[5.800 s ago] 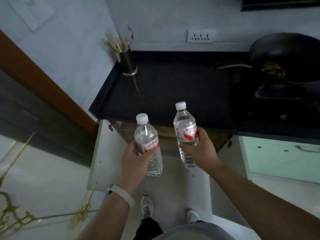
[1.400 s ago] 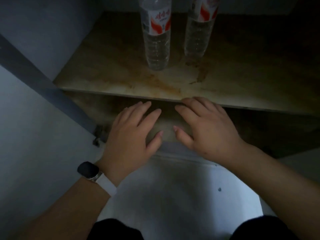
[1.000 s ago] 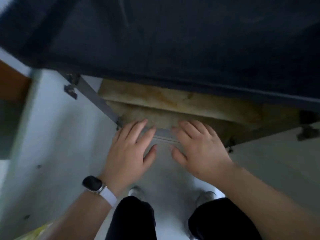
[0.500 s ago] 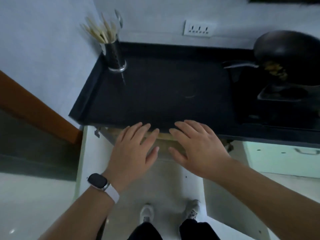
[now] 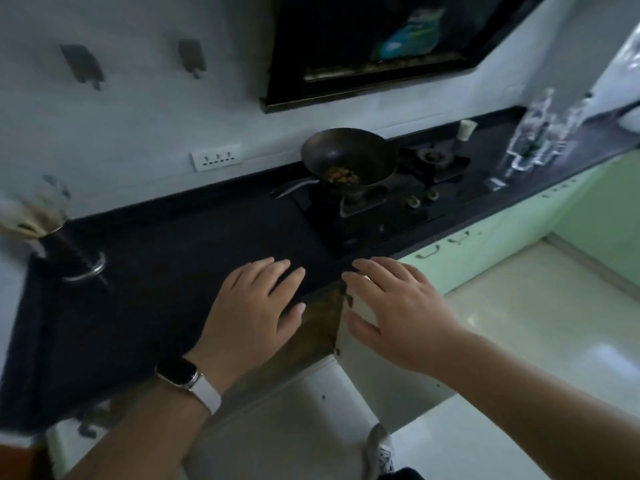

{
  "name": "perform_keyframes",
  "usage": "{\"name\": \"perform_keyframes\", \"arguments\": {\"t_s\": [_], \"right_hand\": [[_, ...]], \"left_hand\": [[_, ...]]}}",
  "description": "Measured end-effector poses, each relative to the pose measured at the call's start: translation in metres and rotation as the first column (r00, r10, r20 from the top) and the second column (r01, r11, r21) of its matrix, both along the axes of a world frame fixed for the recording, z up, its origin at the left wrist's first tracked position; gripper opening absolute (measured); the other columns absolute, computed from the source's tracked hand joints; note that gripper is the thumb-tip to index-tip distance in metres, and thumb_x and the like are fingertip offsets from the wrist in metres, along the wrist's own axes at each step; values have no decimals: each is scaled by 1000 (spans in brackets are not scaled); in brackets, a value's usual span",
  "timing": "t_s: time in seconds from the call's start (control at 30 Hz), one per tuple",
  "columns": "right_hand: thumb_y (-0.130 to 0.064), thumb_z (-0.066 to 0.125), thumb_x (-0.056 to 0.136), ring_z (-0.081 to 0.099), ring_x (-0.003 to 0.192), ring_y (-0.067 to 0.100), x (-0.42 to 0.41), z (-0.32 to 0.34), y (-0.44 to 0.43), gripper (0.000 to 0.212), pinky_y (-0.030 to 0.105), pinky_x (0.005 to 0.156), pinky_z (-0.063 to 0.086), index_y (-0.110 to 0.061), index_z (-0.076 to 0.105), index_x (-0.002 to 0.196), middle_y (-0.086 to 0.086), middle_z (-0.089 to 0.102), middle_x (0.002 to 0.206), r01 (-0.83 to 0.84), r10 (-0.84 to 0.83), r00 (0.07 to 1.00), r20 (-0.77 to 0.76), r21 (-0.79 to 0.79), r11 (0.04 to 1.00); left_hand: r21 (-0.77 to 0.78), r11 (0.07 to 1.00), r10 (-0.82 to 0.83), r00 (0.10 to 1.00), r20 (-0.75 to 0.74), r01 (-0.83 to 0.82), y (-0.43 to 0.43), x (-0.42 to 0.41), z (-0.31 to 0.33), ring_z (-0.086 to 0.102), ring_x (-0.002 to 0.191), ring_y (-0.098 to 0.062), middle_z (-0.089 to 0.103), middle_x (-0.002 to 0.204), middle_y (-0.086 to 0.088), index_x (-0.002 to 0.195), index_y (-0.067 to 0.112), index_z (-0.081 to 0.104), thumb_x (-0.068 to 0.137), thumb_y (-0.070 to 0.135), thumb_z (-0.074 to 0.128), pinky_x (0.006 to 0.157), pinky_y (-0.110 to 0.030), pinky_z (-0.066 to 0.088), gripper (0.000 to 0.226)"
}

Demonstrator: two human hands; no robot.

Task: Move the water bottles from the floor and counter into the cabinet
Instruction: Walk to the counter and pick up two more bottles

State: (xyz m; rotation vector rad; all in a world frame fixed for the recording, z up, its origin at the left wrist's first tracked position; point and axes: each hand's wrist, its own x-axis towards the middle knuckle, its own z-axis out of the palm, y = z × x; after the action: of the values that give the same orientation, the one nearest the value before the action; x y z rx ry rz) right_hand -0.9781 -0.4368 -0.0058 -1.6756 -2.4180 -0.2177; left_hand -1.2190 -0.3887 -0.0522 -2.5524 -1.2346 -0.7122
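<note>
Two empty hands over the counter edge, bottles far off to the right.

From the head camera I see my left hand (image 5: 254, 315) flat with fingers spread above the black counter (image 5: 156, 271), holding nothing, and my right hand (image 5: 398, 313) equally spread and empty just past the counter's edge, over the open cabinet (image 5: 311, 327). Several clear water bottles (image 5: 540, 133) stand blurred at the counter's far right end, beyond the wok (image 5: 349, 157) on the stove (image 5: 391, 199), well apart from both hands.
</note>
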Motion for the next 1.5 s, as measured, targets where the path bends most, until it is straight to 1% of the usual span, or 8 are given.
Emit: {"name": "perform_keyframes", "arguments": {"t_s": [0.2, 0.3, 0.4, 0.63, 0.8, 1.0, 1.2, 1.5], "right_hand": [[-52, 42, 92, 54, 124, 28, 63, 7, -30, 49, 45, 101, 44, -23, 55, 130, 1, 58, 134, 139, -138, 990, -24, 40, 990], [-53, 39, 91, 57, 121, 28, 97, 10, -34, 52, 45, 99, 46, -22, 59, 127, 1, 60, 130, 179, -178, 983, -35, 55, 982], [-52, 40, 91, 58, 119, 27, 138, 13, -38, 51, 44, 98, 46, -21, 60, 126, 1, 61, 129, 191, -188, 981, -52, 70, 979], [-52, 46, 89, 58, 115, 28, 272, 15, -52, 50, 43, 96, 48, -18, 63, 122, 3, 63, 124, 264, -253, 963, -96, 131, 956], [-52, 47, 89, 59, 110, 29, 365, 11, -65, 48, 41, 93, 48, -18, 63, 119, 3, 63, 118, 331, -322, 943, -86, 127, 935], [-52, 48, 89, 58, 110, 29, 451, 11, -87, 49, 42, 92, 48, -18, 62, 121, 3, 62, 120, 412, -403, 910, -94, 119, 903], [-53, 47, 89, 59, 113, 29, 524, 14, -114, 51, 41, 94, 48, -18, 63, 121, 5, 63, 122, 583, -574, 813, -102, 144, 800], [-54, 44, 89, 60, 111, 29, 595, 15, -107, 52, 40, 93, 48, -18, 65, 119, 6, 64, 122, 731, -731, 678, -83, 183, 657]], "left_hand": [[17, 985, -173, 984, 38, 173, -2, 76, 16, 59, 123, -31, 66, 128, -12, 131, 12, 66, 93, 36, 62, 100, -48, 50, 45], [20, 979, -201, 979, 20, 201, -8, 111, 24, 59, 124, -30, 66, 128, -10, 131, 12, 66, 92, 36, 64, 102, -47, 50, 45], [30, 978, -208, 978, -27, 209, -7, 152, 29, 59, 124, -30, 66, 129, -10, 131, 13, 66, 94, 38, 60, 102, -47, 50, 45], [66, 957, -279, 958, -65, 284, -1, 295, 42, 60, 122, -32, 66, 128, -10, 130, 14, 66, 93, 39, 57, 99, -51, 51, 46], [80, 930, -352, 932, -85, 358, 2, 395, 39, 60, 121, -31, 67, 126, -10, 129, 13, 67, 93, 40, 55, 100, -50, 49, 46], [84, 884, -455, 888, -70, 460, 2, 496, 34, 60, 119, -31, 67, 125, -10, 126, 13, 68, 92, 39, 57, 98, -50, 49, 44], [131, 776, -617, 786, -50, 617, 10, 597, 37, 62, 116, -32, 67, 122, -11, 124, 13, 67, 92, 39, 57, 96, -49, 49, 42], [131, 678, -727, 686, -29, 723, 48, 699, 34, 61, 119, -31, 68, 124, -8, 125, 14, 68, 93, 42, 52, 100, -47, 43, 46]]}}
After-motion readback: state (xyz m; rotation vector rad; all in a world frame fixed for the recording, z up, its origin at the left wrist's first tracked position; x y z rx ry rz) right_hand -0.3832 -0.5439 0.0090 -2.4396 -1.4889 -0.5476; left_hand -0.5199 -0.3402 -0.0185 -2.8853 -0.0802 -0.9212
